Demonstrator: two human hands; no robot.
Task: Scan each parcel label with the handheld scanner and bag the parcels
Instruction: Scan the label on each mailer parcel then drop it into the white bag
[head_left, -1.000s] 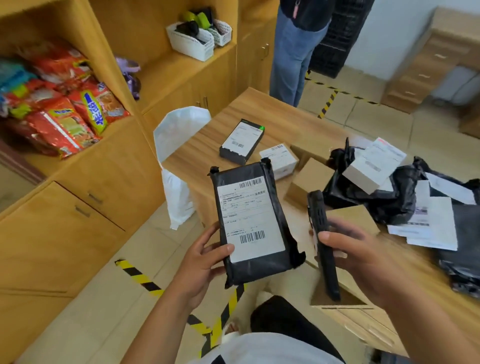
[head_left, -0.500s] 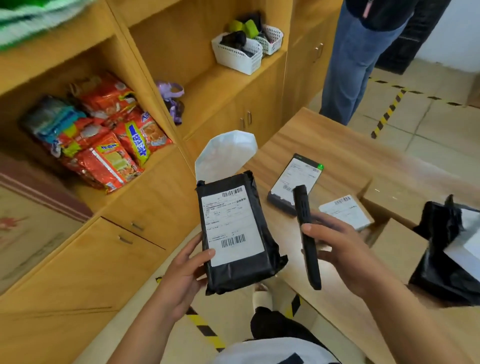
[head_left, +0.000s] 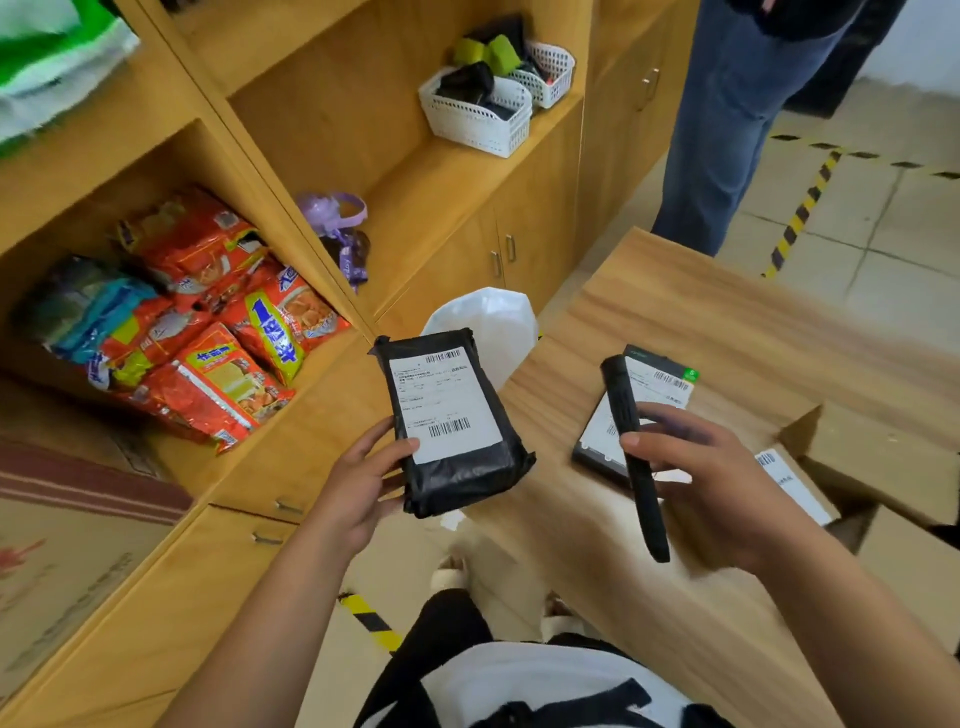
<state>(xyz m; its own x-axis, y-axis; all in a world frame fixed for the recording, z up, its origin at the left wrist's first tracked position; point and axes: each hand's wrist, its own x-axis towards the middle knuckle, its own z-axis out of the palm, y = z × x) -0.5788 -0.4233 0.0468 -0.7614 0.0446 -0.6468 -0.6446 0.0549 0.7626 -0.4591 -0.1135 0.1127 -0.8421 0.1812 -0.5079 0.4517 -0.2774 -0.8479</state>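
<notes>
Now L fingers (head_left: 376, 435) curl round black parcel (head_left: 457, 467), R fingers (head_left: 670, 415) round scanner (head_left: 622, 405).

The parcel (head_left: 457, 467) at centre frame is glossy black, its label (head_left: 441, 410) white with black barcodes and fine print. The scanner (head_left: 631, 457) right of it is matte black. Behind it a flat box (head_left: 657, 384) is black with a white label and a green corner mark. The table (head_left: 727, 322) shows pale honey wood grain. The bag (head_left: 493, 322) is white. Snack packets (head_left: 208, 364) at left are red-orange with yellow and blue. Floor tape (head_left: 800, 213) at upper right is striped yellow and black.
</notes>
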